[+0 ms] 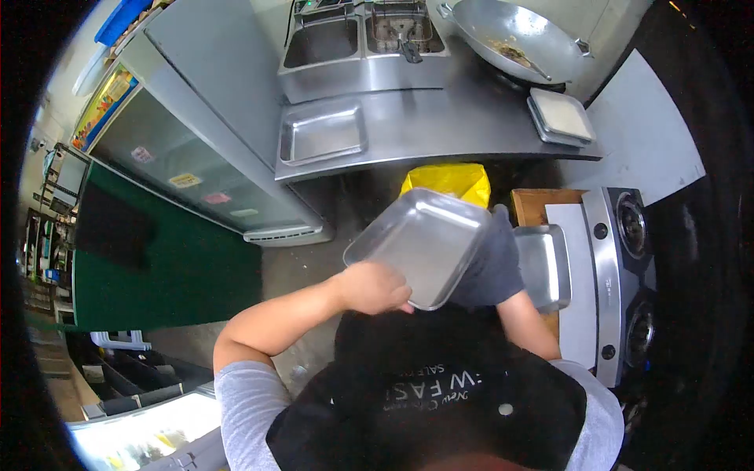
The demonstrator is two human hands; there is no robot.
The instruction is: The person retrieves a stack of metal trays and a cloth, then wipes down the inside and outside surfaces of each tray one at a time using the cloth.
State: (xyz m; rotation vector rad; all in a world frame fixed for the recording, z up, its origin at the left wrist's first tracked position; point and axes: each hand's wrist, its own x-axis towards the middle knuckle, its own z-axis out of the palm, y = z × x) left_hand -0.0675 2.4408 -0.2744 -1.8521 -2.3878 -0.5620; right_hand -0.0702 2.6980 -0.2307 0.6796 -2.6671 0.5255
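My left hand (375, 287) is closed on the near left rim of a shallow metal tray (428, 243), which is tilted in front of my black apron. A dark grey cloth (495, 263) lies against the tray's right side. It covers my right hand, whose fingers are hidden; only the wrist and forearm come out below the cloth. Behind the tray's far edge shows a yellow bag (448, 182). Just right of the cloth, a second metal tray (546, 267) rests on a wooden and white surface.
Ahead is a steel counter (424, 129) with another metal tray (323, 133), a double fryer (365, 47), a large wok (518, 35) and a stack of square trays (561, 118). A gas stove (620, 275) stands at right, a glass-door fridge (196, 165) at left.
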